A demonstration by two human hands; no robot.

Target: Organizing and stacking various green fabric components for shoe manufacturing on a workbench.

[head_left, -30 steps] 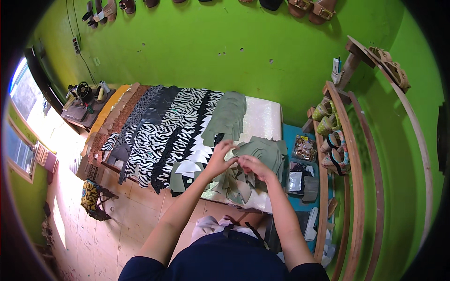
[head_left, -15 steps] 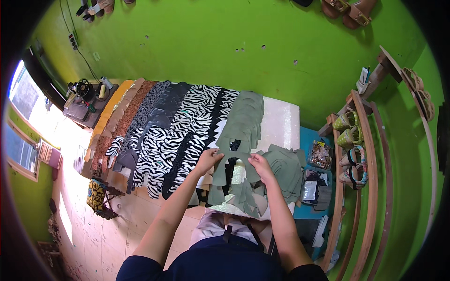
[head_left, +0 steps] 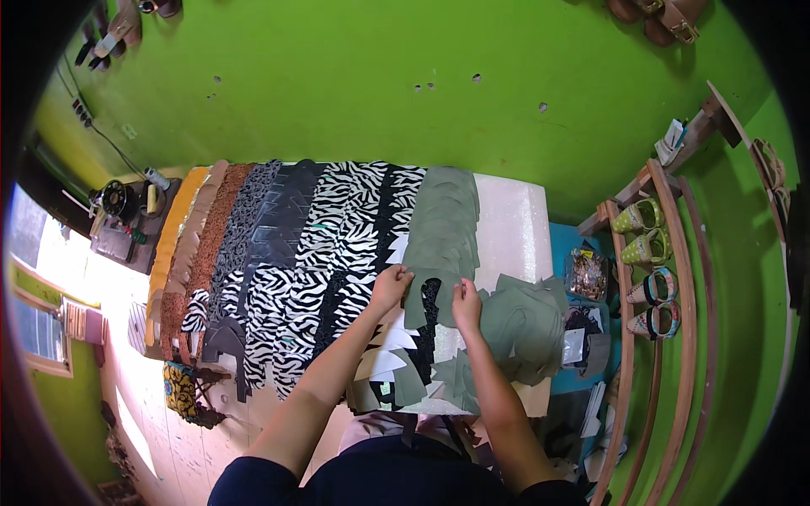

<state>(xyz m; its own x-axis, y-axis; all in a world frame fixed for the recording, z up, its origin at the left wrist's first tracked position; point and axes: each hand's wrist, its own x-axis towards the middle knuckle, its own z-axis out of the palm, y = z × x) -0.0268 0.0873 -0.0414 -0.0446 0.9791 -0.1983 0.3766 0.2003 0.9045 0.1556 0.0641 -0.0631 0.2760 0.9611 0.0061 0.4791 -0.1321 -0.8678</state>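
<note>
An arch-shaped grey-green cut piece (head_left: 434, 275) is stretched between my hands at the near end of an overlapping row of like pieces (head_left: 443, 211). My left hand (head_left: 391, 287) pinches its left side, and my right hand (head_left: 467, 305) pinches its right side. Black patterned material (head_left: 430, 299) shows through the arch's opening. To the right of my right hand lies a loose, fanned pile of grey-green pieces (head_left: 521, 325). Nearer to me are more scattered grey-green pieces (head_left: 456, 379). Left of my left hand run rows of zebra-print pieces (head_left: 337, 223).
Rows of grey, brown and yellow pieces (head_left: 175, 244) continue leftward over the table (head_left: 513, 223). A sewing machine (head_left: 114, 201) stands at the far left. Blue bins (head_left: 609, 325) sit at the right, beside a wooden rack (head_left: 679, 337) with shoes. A patterned stool (head_left: 181, 392) is at lower left.
Both hands have carried the arch-shaped piece slightly right and laid it nearer the row's end. The whole view has shifted a little.
</note>
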